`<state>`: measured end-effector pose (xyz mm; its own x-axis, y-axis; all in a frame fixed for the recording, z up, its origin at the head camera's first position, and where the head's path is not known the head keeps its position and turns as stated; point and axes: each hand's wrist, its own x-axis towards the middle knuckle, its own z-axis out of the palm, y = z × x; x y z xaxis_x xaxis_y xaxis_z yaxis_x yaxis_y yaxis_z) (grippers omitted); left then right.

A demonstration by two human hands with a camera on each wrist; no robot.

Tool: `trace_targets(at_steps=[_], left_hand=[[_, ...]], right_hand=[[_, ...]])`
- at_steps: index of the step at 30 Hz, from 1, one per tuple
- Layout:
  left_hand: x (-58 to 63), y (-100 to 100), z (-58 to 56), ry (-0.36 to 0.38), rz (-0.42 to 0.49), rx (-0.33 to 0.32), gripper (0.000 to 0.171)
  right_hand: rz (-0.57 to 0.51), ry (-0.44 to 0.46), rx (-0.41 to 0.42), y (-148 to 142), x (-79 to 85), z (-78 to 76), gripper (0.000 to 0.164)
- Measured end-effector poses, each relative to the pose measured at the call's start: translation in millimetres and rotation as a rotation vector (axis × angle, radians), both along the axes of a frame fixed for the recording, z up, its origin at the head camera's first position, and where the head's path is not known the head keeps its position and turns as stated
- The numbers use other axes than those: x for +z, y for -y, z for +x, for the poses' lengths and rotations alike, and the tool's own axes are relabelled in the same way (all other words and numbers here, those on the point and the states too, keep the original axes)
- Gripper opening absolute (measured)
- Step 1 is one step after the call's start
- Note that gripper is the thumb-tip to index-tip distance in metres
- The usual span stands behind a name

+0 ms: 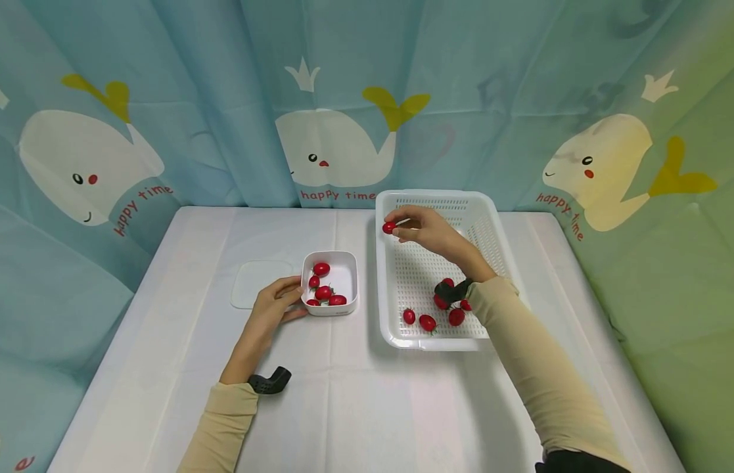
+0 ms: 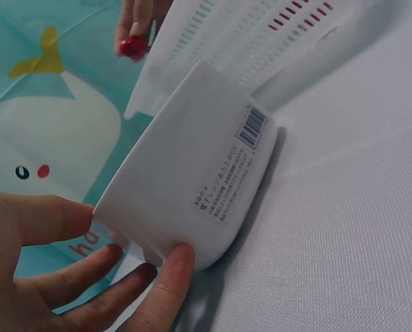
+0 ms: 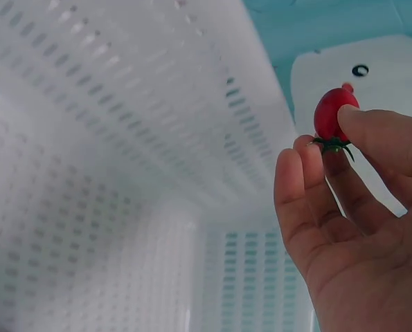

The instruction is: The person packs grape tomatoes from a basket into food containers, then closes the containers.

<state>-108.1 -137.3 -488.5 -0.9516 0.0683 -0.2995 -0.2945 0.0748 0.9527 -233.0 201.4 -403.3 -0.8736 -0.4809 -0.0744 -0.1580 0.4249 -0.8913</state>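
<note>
My right hand [image 1: 422, 230] pinches a small red cherry tomato [image 1: 389, 228] between thumb and fingers, above the left rim of the white perforated basket [image 1: 386, 276]. In the right wrist view, the tomato [image 3: 336, 114] hangs with its green calyx downward. My left hand [image 1: 275, 302] holds the left side of a small white square container [image 1: 351, 282], its fingertips at the rim and lower wall. Several cherry tomatoes [image 1: 323, 293] lie inside that container. The left wrist view shows printed text and a barcode on the container's outer wall [image 2: 226, 166].
More cherry tomatoes [image 1: 428, 322] lie in the near part of the basket, some partly hidden by the right wrist's black strap [image 1: 452, 291]. A flat translucent lid [image 1: 248, 282] rests left of the container. A curtain with whale prints [image 1: 337, 148] hangs behind the white-covered table [image 1: 355, 407].
</note>
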Motion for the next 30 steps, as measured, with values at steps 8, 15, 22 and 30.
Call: trace_targets(at_steps=[8, 15, 22, 30], left_hand=[[-1.3, 0.9, -0.5, 0.011, -0.001, 0.004, 0.047], [-1.0, 0.8, -0.2, 0.003, 0.011, -0.004, 0.049], [-1.5, 2.0, -0.1, 0.003, 0.017, -0.005, 0.048], [-1.0, 0.9, -0.3, 0.004, 0.015, -0.009, 0.049]], right_hand=[[0.015, -0.023, 0.108, 28.4, 6.8, -2.8, 0.027], [0.093, -0.070, 0.223, 53.2, 11.2, -2.5, 0.026], [0.104, -0.003, 0.319, 77.1, 12.1, 0.4, 0.030], [0.111, 0.045, 0.400, 97.2, 5.3, 1.4, 0.028]])
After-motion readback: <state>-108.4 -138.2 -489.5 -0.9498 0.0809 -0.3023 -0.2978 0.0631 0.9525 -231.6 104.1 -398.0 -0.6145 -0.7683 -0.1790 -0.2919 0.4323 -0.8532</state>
